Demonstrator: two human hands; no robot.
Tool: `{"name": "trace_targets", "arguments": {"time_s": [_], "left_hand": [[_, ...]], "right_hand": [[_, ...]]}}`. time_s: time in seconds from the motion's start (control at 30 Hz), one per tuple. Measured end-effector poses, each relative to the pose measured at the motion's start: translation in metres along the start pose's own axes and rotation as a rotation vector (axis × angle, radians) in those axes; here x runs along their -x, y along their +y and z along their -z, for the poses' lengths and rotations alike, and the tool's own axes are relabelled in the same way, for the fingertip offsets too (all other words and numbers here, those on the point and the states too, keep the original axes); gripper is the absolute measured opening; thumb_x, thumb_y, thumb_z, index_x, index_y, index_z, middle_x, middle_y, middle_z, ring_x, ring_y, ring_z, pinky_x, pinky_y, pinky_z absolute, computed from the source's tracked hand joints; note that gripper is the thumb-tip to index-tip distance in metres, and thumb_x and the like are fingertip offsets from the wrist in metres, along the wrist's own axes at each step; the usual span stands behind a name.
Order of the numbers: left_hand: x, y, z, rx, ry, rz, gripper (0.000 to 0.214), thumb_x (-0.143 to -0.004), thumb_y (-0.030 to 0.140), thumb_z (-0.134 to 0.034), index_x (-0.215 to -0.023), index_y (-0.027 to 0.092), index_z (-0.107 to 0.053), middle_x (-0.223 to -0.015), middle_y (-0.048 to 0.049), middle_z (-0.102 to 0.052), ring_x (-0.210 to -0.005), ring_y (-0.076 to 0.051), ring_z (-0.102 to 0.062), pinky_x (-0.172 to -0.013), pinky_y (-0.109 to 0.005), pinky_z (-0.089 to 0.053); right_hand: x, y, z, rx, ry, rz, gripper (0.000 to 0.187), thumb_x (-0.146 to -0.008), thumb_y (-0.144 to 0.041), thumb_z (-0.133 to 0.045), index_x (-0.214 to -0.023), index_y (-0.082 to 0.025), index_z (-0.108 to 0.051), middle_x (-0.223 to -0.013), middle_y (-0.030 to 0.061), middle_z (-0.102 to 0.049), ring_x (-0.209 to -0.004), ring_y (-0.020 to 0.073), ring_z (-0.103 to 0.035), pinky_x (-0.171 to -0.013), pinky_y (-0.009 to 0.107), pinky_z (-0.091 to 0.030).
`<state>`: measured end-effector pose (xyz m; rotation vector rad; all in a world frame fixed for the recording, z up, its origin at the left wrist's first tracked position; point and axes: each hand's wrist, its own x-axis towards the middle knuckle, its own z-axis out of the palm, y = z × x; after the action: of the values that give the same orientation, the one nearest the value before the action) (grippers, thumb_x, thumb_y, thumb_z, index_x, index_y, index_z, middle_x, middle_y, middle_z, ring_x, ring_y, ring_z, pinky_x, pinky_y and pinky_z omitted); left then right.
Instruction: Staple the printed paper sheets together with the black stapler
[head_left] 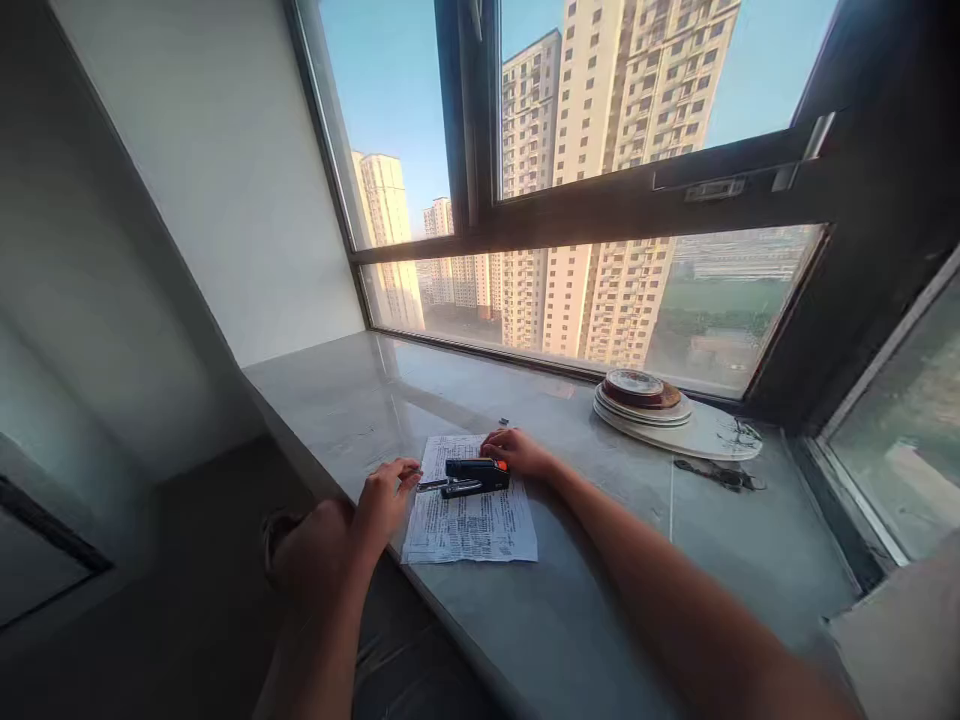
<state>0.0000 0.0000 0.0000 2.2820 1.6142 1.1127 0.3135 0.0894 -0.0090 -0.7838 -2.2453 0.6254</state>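
Observation:
A black stapler with an orange patch lies on a printed sheet of paper. Out of its left end sticks a metal slide, towards my left hand. My left hand is closed, thumb and fingertips pinched together beside that slide; whatever is between them is too small to make out. At the stapler's right end, my right hand has its fingers curled against the orange part, steadying the stapler from behind. The sheet is creased and covered in dense print.
The paper rests on a grey tiled window ledge, whose front edge drops to a dark floor. Stacked plates stand on a white board at the right, with a dark strip-like object before it. Windows rise behind.

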Motion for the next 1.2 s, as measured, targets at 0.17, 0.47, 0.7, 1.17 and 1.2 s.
{"name": "trace_targets", "arguments": {"time_s": [0.17,0.47,0.7,1.17,1.2], "left_hand": [[0.003,0.007,-0.009,-0.068,-0.048,-0.045,0.018,-0.094,0.022,-0.061,-0.105,0.022,-0.075,-0.101,-0.0060,-0.075,-0.100,-0.027,-0.066,-0.094,-0.040,-0.050],[0.003,0.022,-0.010,0.034,-0.109,-0.058,0.015,-0.094,0.021,-0.059,-0.100,0.021,-0.073,-0.106,-0.0067,-0.071,-0.104,-0.025,-0.062,-0.087,-0.036,-0.051],[0.004,0.026,-0.005,0.027,-0.113,-0.008,0.017,-0.090,0.024,-0.063,-0.100,0.022,-0.077,-0.103,-0.0062,-0.071,-0.089,-0.023,-0.062,-0.079,-0.033,-0.051],[0.005,0.024,0.015,0.015,-0.168,0.116,0.027,-0.087,0.033,-0.061,-0.104,0.026,-0.081,-0.103,-0.0032,-0.077,-0.081,-0.022,-0.069,-0.078,-0.031,-0.055],[0.005,0.023,0.017,0.025,-0.163,0.141,0.027,-0.086,0.034,-0.062,-0.105,0.026,-0.081,-0.099,-0.0029,-0.078,-0.081,-0.022,-0.070,-0.079,-0.030,-0.055]], "right_hand": [[0.001,0.000,0.001,-0.005,-0.008,-0.013,0.050,-0.100,-0.055,-0.049,-0.086,-0.017,-0.077,-0.097,0.0109,-0.077,-0.092,0.0228,-0.068,-0.090,0.036,-0.051],[0.001,-0.002,0.001,-0.017,-0.003,-0.048,0.048,-0.100,-0.054,-0.049,-0.088,-0.017,-0.078,-0.098,0.0100,-0.076,-0.092,0.0218,-0.066,-0.086,0.034,-0.050],[0.001,-0.004,0.002,-0.012,-0.006,-0.050,0.048,-0.100,-0.054,-0.049,-0.087,-0.016,-0.077,-0.099,0.0103,-0.075,-0.092,0.0218,-0.065,-0.085,0.033,-0.049],[0.003,-0.006,0.002,-0.032,-0.003,-0.054,0.051,-0.099,-0.058,-0.050,-0.085,-0.017,-0.077,-0.096,0.0102,-0.076,-0.089,0.0219,-0.066,-0.083,0.034,-0.050],[0.003,-0.007,0.002,-0.035,0.003,-0.058,0.052,-0.098,-0.059,-0.050,-0.084,-0.017,-0.077,-0.095,0.0102,-0.076,-0.088,0.0219,-0.066,-0.082,0.034,-0.050]]}}
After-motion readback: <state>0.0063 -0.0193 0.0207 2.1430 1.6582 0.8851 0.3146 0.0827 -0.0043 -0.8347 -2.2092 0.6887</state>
